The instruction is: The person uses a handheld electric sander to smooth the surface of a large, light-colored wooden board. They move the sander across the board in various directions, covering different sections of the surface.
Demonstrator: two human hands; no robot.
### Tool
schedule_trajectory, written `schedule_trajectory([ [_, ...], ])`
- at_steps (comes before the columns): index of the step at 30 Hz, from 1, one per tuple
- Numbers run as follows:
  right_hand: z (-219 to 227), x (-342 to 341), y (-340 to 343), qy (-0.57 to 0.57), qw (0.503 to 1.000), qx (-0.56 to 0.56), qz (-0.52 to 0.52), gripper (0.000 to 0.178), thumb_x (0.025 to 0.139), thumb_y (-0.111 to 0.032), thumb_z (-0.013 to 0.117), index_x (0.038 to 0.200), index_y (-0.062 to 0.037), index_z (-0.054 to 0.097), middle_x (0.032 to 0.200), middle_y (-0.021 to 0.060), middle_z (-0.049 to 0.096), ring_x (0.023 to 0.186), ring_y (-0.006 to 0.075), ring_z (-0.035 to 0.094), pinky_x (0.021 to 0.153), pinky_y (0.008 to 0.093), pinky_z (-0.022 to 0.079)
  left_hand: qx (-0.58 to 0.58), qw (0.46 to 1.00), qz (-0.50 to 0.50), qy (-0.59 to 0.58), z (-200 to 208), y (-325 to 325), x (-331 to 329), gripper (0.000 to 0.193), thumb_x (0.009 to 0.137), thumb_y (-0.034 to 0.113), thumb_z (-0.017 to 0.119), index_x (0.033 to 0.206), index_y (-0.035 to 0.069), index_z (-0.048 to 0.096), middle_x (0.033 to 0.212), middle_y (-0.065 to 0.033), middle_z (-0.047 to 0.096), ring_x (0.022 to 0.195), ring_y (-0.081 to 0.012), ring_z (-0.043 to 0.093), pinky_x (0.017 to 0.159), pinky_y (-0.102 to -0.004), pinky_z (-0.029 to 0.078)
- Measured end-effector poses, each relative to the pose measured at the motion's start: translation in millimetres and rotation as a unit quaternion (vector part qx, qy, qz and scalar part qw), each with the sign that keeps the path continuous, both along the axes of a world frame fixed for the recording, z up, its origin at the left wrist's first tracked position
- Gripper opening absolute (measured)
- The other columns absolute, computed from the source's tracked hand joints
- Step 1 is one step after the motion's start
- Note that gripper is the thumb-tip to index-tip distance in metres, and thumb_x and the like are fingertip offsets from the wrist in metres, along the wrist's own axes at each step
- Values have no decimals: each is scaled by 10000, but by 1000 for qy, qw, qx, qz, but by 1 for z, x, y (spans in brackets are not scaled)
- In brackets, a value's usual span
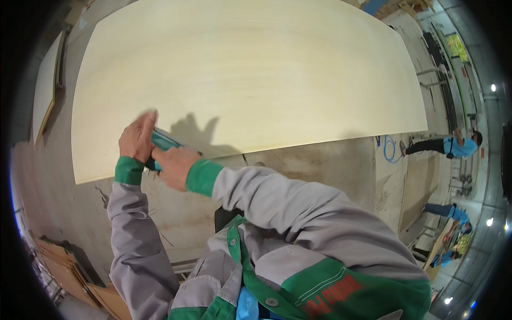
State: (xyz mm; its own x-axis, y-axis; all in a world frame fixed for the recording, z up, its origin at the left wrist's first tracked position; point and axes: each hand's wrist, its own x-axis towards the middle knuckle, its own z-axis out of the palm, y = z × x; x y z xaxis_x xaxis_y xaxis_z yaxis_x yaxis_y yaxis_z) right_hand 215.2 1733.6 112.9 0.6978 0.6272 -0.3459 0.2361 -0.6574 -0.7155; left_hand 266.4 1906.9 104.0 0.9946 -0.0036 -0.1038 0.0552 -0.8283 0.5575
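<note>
"What's the biggest thing there?"

"A large pale sheet (pixel 266 69), filling most of the upper view. Past its near edge you see the grey-brown floor (pixel 309 165)."

"And next in size?"

"A smaller panel (pixel 47 90) just beyond the sheet's left end. Well off to the right, a person in a light-blue top (pixel 463 146) is near a coiled blue hose (pixel 392 149)."

"What about the arms?"

"Two grey sleeves (pixel 288 197) with green cuffs reach in from below, toward the sheet's near left part."

"How are the hands?"

"The right hand (pixel 176 166) is curled around a tool, at the near edge. The left hand (pixel 137 140) is right beside it over the sheet, fingers straight and close together, blurred; I can't tell if it grips anything."

"And that tool?"

"The teal tool (pixel 166 140) sits between both hands, partly hidden by them."
</note>
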Motion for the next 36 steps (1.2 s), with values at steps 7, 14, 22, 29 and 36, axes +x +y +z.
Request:
schedule_trajectory([
  [7,-5,-33,-104,76,980,99,-152,964,891,-177,630,1623,37,40,1004,344,701,956,484,707,874,549,550,-10,999,-12,45,12,-128,19,816,994,752,452,966,-1,764,659,-96,639,653,-203,642,641,-377,501],
  [14,-19,-67,-328,224,917,195,-267,1123,843,-201,649,1629,52,-112,1021,362,676,956,465,698,862,492,534,26,992,-109,60,6,-359,32,723,1001,704,481,996,46,781,694,-114,693,707,-278,708,695,-408,534],
  [22,-28,-128,-505,181,869,201,-415,1121,800,-204,679,1644,58,-12,1134,344,658,950,435,697,876,451,547,71,952,-285,85,15,-582,10,708,998,708,457,1138,90,773,951,-227,768,960,-403,740,882,-488,571],
  [29,-24,-143,-637,128,755,250,-592,866,822,-88,664,1607,-11,308,932,112,671,640,247,644,560,392,540,-10,898,-431,93,27,-769,12,768,982,745,430,1177,81,761,1079,-191,776,1055,-378,729,968,-465,560],
  [36,-9,-35,-673,121,778,166,-594,524,806,-74,639,1322,8,598,708,83,599,469,188,553,441,352,465,-22,913,-408,-16,9,-775,88,552,888,595,544,1074,144,803,1067,-126,783,1065,-346,718,942,-453,551],
])
